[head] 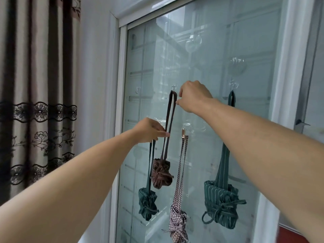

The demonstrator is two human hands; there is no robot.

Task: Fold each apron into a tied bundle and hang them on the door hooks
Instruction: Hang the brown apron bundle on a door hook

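Left fingers (162, 133) pinched on green bundle (147, 204) strap; right fingers (178, 100) loosely curled beside brown bundle (161, 173) loop, holding nothing.

We're not seeing any readable text, labels, brands or nos. anywhere: nothing on the glass door (210, 76), the hooks, the apron bundles or the curtain (35, 102).

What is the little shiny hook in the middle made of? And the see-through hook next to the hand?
The small gold-coloured hook holding the checked bundle looks like polished metal: it glints. The clear hook carrying the brown bundle's loop looks like transparent plastic, since the glass door shows through it. Neither is certain from looks alone.
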